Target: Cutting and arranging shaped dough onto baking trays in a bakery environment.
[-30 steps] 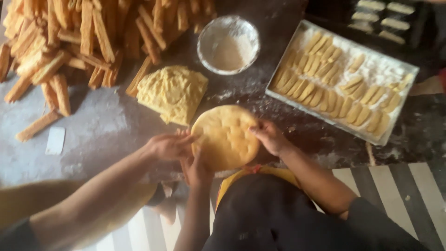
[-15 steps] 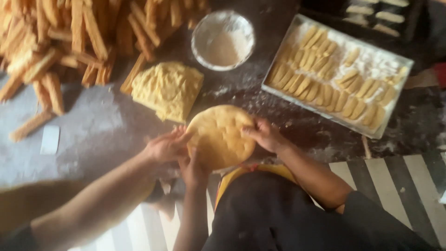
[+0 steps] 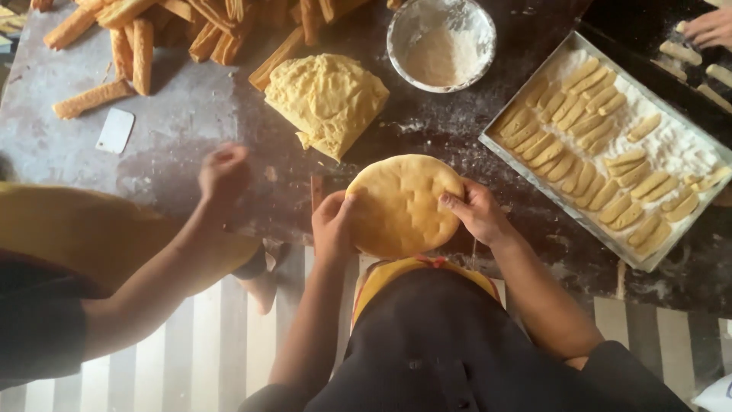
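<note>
Landmark: round flat dough disc, pale yellow, dimpled on top, lying at the near edge of the dark floured table.
Left hand: clamped on the disc's left rim, fingers curled against its edge, thumb on the rim.
Right hand: clamped on the disc's right rim, fingertips pressing on its top surface.
Hand spacing: apart, one on each side of the disc, which lies between them.
Dough lump: rough, yellow, irregular; beyond the disc to its upper left, not touching it.
Flour bowl: round, metal, holding white flour; beyond the disc, just right of the dough lump.
Tray: rectangular, metal, floured, holding rows of short shaped dough sticks; right of the disc, near the right hand, apart from it.
Baked sticks: golden brown pile; far upper left of the disc.
Scraper: small, white, flat; well left of the disc.
Second person's hand: loosely closed, left of the disc, over the table, apart from the disc.
Third hand: far upper right of the disc, at a dark tray of dough pieces; grip cannot be told.
</note>
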